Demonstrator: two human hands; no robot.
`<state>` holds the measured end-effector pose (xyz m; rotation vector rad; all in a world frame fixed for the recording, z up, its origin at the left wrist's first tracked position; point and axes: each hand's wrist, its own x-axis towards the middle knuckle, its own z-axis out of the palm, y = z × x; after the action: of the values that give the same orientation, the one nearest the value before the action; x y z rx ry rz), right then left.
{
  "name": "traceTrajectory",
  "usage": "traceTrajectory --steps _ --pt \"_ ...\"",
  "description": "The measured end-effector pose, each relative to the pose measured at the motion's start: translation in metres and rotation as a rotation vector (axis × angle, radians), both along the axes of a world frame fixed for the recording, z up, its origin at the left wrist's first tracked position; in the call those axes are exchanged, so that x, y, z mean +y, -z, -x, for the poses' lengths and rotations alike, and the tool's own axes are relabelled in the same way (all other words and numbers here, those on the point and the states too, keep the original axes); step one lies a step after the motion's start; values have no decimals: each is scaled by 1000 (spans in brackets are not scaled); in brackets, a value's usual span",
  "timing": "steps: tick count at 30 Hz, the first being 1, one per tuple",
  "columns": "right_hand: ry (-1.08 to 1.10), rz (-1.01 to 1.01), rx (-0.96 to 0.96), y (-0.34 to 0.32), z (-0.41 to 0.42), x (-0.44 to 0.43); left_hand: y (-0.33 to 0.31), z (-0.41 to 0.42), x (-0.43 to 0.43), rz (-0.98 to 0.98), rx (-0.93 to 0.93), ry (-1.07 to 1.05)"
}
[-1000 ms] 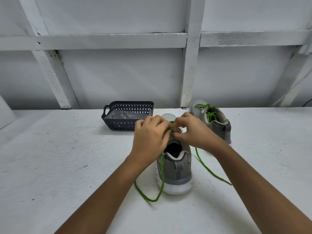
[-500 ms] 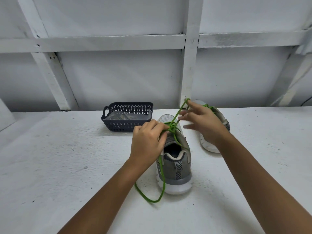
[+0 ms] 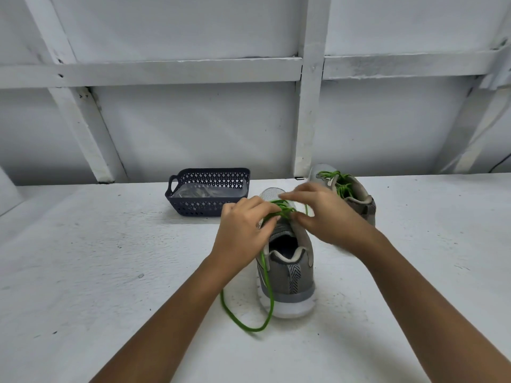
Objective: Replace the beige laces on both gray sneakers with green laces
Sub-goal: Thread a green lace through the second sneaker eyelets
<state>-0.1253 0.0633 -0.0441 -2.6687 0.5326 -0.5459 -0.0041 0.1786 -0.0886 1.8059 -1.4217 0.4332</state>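
Observation:
A gray sneaker (image 3: 287,275) stands in the middle of the white surface, heel toward me, with a green lace (image 3: 266,288) threaded through its eyelets. My left hand (image 3: 243,230) pinches the lace at the tongue; a long loop of that lace hangs down the shoe's left side onto the surface. My right hand (image 3: 323,214) is over the tongue, thumb and fingers closing on the lace where it crosses; the hand is blurred. The second gray sneaker (image 3: 356,194), laced in green, stands behind my right hand.
A dark blue perforated basket (image 3: 207,208) with a clear bag inside sits at the back, left of the sneakers. A white framed wall (image 3: 309,106) rises directly behind the surface.
My right hand, which had pulled the lace end up and away toward the far sneaker, has come back down to the tongue. The free right-side lace end no longer lies on the surface.

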Motion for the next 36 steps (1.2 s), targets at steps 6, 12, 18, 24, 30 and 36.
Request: traceTrajectory --steps 6,12,18,24,30,36 --pt "24 -20 -17 9 -7 -8 -1 -5 1 1 80 79" --pt "158 -130 -102 13 5 -20 -2 -16 18 -80 147 86" --pt "157 -120 2 20 13 -23 -11 -21 35 -293 309 78" --pt "50 -672 -353 10 14 -17 -30 -15 26 -36 877 146" --pt "-66 -1141 -607 6 -2 6 -27 8 -4 279 1158 334" --pt "43 -862 -531 19 -13 11 -23 15 -15 272 1139 412"
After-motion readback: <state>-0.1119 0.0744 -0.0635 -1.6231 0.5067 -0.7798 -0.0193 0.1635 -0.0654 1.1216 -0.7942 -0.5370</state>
